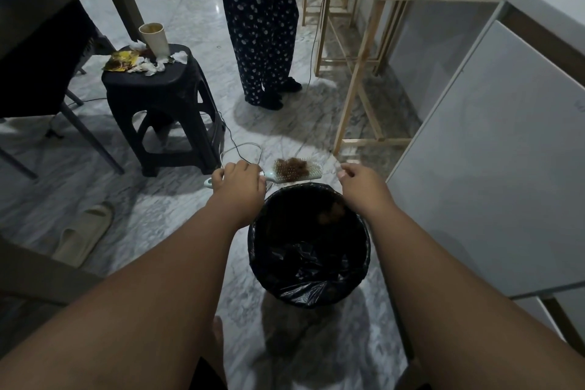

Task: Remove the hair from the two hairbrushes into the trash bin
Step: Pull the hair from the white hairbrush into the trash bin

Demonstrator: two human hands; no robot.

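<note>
While left grip (pixel 240 177) clasps hairbrush (pixel 294 171) (hair-matted), right grip (pixel 357 177) looks pinched.

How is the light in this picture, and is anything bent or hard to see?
Head view: dim light; glare on the marble floor; wide-angle bending at the edges; the trash bin interior is nearly black; the hairbrush in the left hand is reasonably sharp.

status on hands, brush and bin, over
Left hand grips hairbrush handle. Right hand free, fingers pinched. Hair clump still on bristles, above bin. Nothing blocking.
</note>
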